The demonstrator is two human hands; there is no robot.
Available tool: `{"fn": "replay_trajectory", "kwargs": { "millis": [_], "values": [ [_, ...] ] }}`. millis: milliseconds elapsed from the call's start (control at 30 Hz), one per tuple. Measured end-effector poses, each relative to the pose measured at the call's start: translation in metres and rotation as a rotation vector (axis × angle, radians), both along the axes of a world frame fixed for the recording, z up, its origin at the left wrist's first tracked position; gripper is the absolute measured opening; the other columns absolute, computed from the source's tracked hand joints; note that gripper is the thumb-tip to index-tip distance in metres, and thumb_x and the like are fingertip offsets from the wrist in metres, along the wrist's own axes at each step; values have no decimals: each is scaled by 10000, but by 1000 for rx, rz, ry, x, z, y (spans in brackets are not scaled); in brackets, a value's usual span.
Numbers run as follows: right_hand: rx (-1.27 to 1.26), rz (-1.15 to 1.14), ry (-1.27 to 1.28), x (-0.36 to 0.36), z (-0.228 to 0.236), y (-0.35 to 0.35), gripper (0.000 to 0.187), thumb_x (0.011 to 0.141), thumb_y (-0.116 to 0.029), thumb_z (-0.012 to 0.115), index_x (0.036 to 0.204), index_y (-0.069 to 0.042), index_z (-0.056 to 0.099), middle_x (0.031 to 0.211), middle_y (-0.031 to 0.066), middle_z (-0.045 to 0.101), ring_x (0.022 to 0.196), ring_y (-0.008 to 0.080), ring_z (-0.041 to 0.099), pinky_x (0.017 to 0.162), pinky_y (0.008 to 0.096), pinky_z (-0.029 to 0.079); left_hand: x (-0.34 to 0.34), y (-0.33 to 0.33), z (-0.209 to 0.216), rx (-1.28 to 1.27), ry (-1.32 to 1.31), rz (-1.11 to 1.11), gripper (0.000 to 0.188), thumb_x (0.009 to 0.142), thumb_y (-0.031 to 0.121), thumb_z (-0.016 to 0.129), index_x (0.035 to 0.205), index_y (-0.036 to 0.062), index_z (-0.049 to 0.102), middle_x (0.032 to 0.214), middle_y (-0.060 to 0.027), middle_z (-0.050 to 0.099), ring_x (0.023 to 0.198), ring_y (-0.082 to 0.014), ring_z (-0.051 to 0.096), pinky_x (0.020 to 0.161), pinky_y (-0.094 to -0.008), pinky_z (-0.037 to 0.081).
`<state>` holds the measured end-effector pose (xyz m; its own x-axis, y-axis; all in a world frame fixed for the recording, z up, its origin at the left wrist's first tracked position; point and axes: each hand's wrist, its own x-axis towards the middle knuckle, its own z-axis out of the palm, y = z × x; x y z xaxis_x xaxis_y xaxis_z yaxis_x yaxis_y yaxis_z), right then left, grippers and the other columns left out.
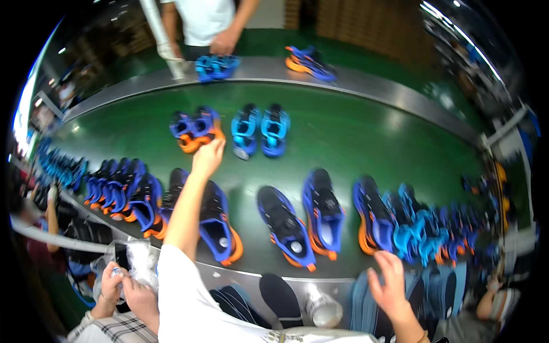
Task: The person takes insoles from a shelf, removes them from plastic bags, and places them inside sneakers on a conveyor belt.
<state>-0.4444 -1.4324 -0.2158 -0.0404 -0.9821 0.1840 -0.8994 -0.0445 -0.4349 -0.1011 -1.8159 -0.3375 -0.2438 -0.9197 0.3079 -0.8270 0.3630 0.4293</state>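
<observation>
White sleeve (182, 297) foremost, the left hand (209, 157), the nearer, is at a heel of the orange-soled pair (204, 124), toes away, left of the turquoise pair (275, 129); grasp unclear. Rightward of that landmark, the right hand (392, 284) has empty, loose fingers.

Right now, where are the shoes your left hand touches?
In the head view, the shoes are left of centre on the green table, left of the turquoise pair.

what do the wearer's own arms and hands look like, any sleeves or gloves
Neither the left hand nor the right hand wears a glove. A plain white sleeve covers the left upper arm; a thin yellowish band circles the right wrist.
</observation>
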Motion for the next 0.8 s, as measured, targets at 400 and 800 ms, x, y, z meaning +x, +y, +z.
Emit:
{"fn": "replay_trajectory", "kwargs": {
  "millis": [400,800],
  "values": [
    [426,-682,-96,0,-14,232,572,616,-337,753,1035,-49,490,1153,234,430,966,398,496,761,414,447,-223,181,0,82,-209,-653,588,774,413,588,1181,16,437,720,-178,568,691,-330,582,625,-396,478],
    [-106,-14,63,-77,26,70,131,647,-55,645,758,10,618,1097,175,548,810,261,517,714,340,434,-286,232,-20,1137,920,-118,409,825,431,568,695,42,574,574,33,476,516,-54,400,460,-221,296]
  ]
}}
